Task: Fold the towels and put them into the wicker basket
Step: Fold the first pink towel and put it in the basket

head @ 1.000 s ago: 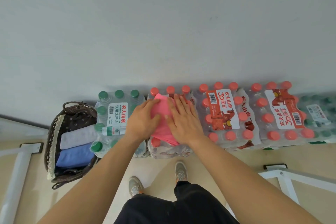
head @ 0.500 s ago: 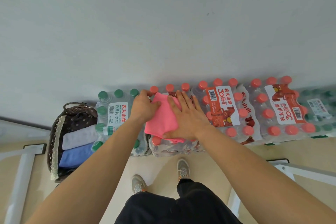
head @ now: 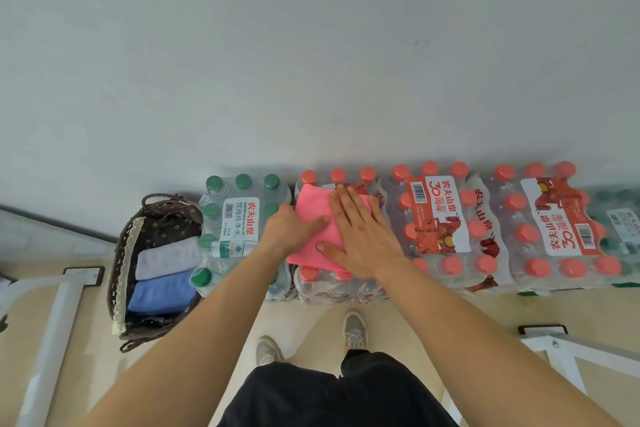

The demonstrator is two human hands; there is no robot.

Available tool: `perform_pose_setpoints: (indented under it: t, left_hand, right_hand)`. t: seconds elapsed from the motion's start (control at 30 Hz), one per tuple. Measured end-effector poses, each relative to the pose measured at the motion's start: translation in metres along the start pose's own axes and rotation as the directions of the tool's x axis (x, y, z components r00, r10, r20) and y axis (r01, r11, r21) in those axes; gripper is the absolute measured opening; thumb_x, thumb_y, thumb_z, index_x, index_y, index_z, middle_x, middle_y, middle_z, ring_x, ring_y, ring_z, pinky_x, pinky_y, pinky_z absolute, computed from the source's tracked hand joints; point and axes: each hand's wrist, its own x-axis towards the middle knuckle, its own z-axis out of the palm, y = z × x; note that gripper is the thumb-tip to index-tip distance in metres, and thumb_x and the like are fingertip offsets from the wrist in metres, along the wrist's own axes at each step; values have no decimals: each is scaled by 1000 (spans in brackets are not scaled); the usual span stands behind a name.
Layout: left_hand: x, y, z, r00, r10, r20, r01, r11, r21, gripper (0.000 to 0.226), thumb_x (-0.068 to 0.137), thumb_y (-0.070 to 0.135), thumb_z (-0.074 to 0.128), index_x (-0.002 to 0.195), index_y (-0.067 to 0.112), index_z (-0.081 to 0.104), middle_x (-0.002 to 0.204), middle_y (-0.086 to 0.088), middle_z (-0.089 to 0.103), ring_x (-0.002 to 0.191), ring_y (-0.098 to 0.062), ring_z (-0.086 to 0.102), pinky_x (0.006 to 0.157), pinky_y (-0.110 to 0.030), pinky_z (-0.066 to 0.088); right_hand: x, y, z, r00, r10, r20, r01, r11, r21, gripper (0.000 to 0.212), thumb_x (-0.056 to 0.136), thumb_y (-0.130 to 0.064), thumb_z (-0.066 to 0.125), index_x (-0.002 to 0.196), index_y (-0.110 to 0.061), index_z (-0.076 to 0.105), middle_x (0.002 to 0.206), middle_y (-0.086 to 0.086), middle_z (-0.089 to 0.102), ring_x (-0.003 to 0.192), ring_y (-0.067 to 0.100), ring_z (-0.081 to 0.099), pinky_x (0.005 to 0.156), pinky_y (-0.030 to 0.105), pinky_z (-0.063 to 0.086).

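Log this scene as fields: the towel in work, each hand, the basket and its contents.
towel in work: pink towel, folded, on a red-capped water pack
left hand: grips the pink towel's left edge, thumb on top
right hand: flat on the pink towel, fingers straight
wicker basket: on the floor at left, holding a white towel and a blue towel

1. On the green-cap pack (head: 221, 191), we read the white label (head: 240, 220): "农夫山泉" in red, "饮用纯净水" and "PURIFIED DRINKING WATER", beside a barcode.
2. On the middle red-cap pack (head: 450, 265), the middle label (head: 438, 215) reads "农夫山泉" and "30周年", with a barcode.
3. Its wrap (head: 483, 210) carries "农夫山泉" in red.
4. On the right red-cap pack (head: 568, 267), the right label (head: 561, 218) gives us the same "农夫山泉", "30周年" and a barcode.
5. The far-right pack (head: 620, 218) has print too blurred for us to read.
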Motion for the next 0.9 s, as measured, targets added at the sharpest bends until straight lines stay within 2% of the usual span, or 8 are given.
perform_pose_setpoints:
  t: [0.1,0.23,0.33,0.53,0.63,0.73,0.8,0.9]
  left_hand:
    - [-6,1,-3,998,50,25,-52,997,50,71,77,47,78,127,6,49,114,-7,59,97,-23,53,76,-32,40]
    - [2,13,-24,984,134,116,-148,980,131,60,75,43,79,120,13,54,113,-5,63,102,-25,59,85,-37,48]
    - [14,23,-39,964,181,196,-222,951,214,69,72,43,82,127,16,53,121,-2,62,107,-23,58,91,-36,46]
    - [24,24,-60,894,273,357,-357,914,195,91,75,27,83,150,28,32,134,7,51,122,-16,49,100,-30,38]
    - [28,27,-63,874,311,374,-411,883,226,91,73,26,84,149,27,34,132,7,52,116,-13,49,95,-26,36]
    - [30,22,-63,913,278,297,-360,894,268,80,69,32,87,137,23,46,124,4,56,107,-17,53,89,-29,41]
    - [30,13,-62,934,223,277,-310,894,325,73,64,38,88,125,23,50,116,3,57,102,-20,55,85,-33,44]
    - [29,2,-61,945,242,222,-306,894,328,55,63,31,88,102,25,50,99,4,57,91,-21,55,72,-32,40]
  right_hand:
    - [7,2,-16,998,6,57,-12,994,111,92,87,-70,33,156,-18,3,164,6,5,151,23,1,121,51,-1]
    - [31,17,-54,997,76,29,-82,935,344,90,74,-48,63,149,-23,18,147,2,38,135,28,36,114,49,25]
    - [56,26,-68,979,47,200,-129,897,423,110,72,-41,77,155,-26,6,148,5,39,134,29,39,110,46,35]
    - [88,25,-84,978,-94,189,45,968,247,115,64,-38,86,154,-35,15,152,1,22,138,27,25,110,44,37]
    - [100,18,-93,943,-245,227,229,969,96,96,61,-39,86,144,-31,40,142,-2,45,129,24,42,103,42,43]
    - [104,17,-105,911,-204,359,188,979,80,77,67,-30,86,135,-28,50,122,0,61,100,21,59,77,30,47]
    - [103,23,-107,878,-172,446,152,985,80,61,68,-28,87,122,-23,58,112,2,66,78,18,57,61,26,40]
    - [102,32,-100,877,-187,443,154,982,111,47,69,-30,87,105,-18,60,100,-2,64,80,19,54,61,29,34]
